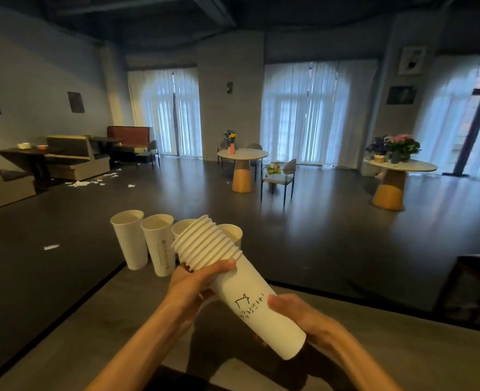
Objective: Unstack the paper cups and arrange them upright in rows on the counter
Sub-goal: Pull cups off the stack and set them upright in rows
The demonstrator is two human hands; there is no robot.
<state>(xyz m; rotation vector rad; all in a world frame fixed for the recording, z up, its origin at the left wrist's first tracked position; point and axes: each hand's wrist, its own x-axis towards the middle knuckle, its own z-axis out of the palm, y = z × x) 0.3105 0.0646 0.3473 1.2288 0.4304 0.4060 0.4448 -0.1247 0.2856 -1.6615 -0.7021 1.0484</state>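
Both hands hold the stack of paper cups (233, 280) tilted above the bench (114, 320), rims pointing up and away. The left hand (196, 280) wraps its fingers around the stack just below the bunched rims, thumb on top. The right hand (298, 314) cups the outer cup's side near its base, beside black handwriting on the wall. Four single paper cups (148, 241) stand upright in a row at the bench's far edge, the two on the right partly hidden behind the stack's rims.
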